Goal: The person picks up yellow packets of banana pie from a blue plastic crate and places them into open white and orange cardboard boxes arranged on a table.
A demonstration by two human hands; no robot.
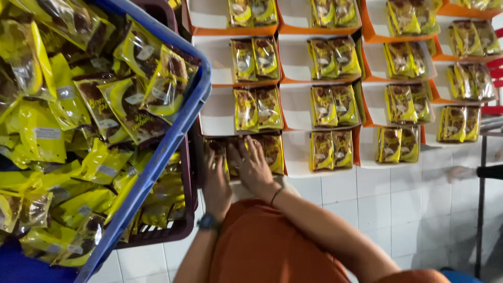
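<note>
My left hand (216, 181) and my right hand (254, 167) lie side by side, palms down, on yellow and brown snack packets (272, 152) in the nearest white box (238, 187) with orange sides. Each hand presses on packets in that box; the packets under the palms are mostly hidden. My left wrist carries a dark watch (208, 222), my right wrist a thin dark band. My orange-clad knee (262, 246) is just below the hands.
A blue crate (157, 157) heaped with the same yellow packets stands at left, over a maroon crate (178, 225). Rows of open white and orange boxes (296, 105), each with two packets, spread across the white tiled floor. A dark metal leg (479, 209) stands at right.
</note>
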